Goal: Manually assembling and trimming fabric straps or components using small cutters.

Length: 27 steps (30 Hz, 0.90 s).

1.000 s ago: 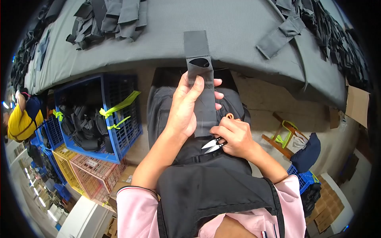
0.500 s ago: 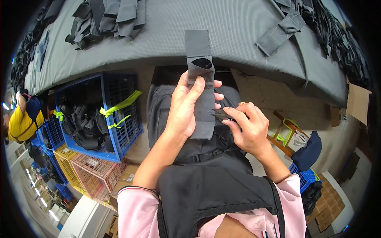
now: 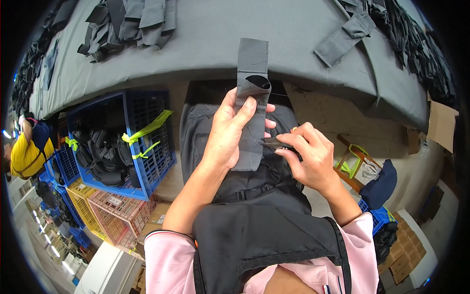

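Shifted slightly right, the grey cloth strip is pinched by the left hand near the worktop; the right hand closes its fingers around snips at its edge. Loose threads remain uncut.

Readable text, numbers or signs: none. Two label-like patches noted. (1) Pale label on the pink plastic crate, to the left of and below the left hand; too small to read. (2) Small pale sticker on the cardboard box, also below and left of that hand but nearer to it; marks unresolved. Whether either carries letters or numerals: cannot tell.
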### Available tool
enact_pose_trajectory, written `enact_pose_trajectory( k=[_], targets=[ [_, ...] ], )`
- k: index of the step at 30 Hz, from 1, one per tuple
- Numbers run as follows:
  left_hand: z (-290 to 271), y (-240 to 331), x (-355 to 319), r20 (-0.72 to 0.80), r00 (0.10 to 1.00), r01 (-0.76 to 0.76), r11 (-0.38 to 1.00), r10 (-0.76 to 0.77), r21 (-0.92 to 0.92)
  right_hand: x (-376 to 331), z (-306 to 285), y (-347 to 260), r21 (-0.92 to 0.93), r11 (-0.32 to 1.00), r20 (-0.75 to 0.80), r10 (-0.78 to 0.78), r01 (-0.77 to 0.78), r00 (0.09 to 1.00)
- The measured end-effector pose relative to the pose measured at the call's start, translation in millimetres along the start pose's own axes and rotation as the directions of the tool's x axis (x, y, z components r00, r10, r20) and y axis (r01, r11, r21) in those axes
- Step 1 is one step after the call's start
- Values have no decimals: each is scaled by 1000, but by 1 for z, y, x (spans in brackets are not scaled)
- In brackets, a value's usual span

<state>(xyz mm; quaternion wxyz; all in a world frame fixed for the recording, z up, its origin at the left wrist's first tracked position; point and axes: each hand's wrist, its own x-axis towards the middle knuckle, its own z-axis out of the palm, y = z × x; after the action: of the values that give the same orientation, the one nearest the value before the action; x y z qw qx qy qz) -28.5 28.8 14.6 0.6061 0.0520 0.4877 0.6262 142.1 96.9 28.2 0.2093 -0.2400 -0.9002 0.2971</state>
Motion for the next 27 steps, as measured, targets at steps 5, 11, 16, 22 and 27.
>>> enact_pose_trajectory(
  k=[5,11,16,22,27],
  targets=[
    [4,0,-1,8,1000,29,999,-29,-28,4,3,-3,-17,1000,54,-23,24,998],
    [3,-2,0,13,999,43,998,-42,-49,-2,12,1,-46,994,-43,-98,96,994],
    [3,-2,1,26,998,56,997,-55,-57,-6,8,1,12,1000,-85,-1,2,996],
    [2,-1,1,20,999,46,998,-45,-46,-5,1,-1,-26,1000,-69,-10,8,998],
    [4,-3,1,23,998,60,996,-59,-64,0,5,-4,-55,998,32,-5,6,999]
  ],
)
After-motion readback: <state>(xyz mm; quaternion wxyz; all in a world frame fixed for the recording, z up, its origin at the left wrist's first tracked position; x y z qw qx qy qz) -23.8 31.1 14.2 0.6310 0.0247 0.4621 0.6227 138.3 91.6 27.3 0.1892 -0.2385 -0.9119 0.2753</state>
